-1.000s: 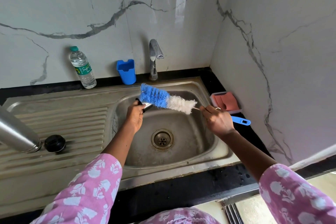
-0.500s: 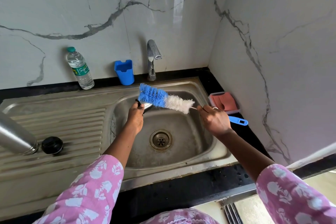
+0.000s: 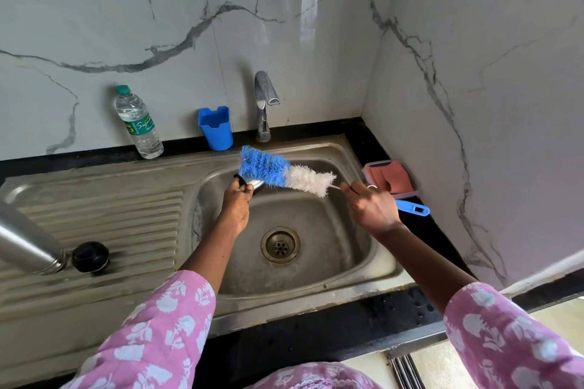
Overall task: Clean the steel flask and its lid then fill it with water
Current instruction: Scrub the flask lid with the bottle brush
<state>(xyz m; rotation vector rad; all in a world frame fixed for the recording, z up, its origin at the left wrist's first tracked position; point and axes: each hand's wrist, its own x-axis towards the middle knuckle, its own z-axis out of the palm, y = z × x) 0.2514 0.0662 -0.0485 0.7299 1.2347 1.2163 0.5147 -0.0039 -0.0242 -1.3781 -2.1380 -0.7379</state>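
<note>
Little has changed over the last second. Both hands stay in the same pose above the basin, and the brush sits at nearly the same slant across the lid. This suggests the scrubbing of the lid is still under way, and the flask has yet to be washed or filled.

A steel sink (image 3: 104,208) with a ribbed draining surface fills the middle of the view. No water shows at the tap (image 3: 264,98) behind it. The steel flask (image 3: 25,240) lies on its side on the draining surface at far left, partly cut off by the edge. It is smooth and matt grey, and its mouth points towards the basin. A long bottle brush (image 3: 271,167), with blue bristles at the tip and white ones behind, slants over the back of the basin. The right hand (image 3: 371,207) is clenched round its stem. The left hand (image 3: 235,205) pinches the small lid (image 3: 252,182), shiny steel with a dark rim, beneath the blue bristles. A black round cap (image 3: 90,257) sits just beside the flask's mouth.
</note>
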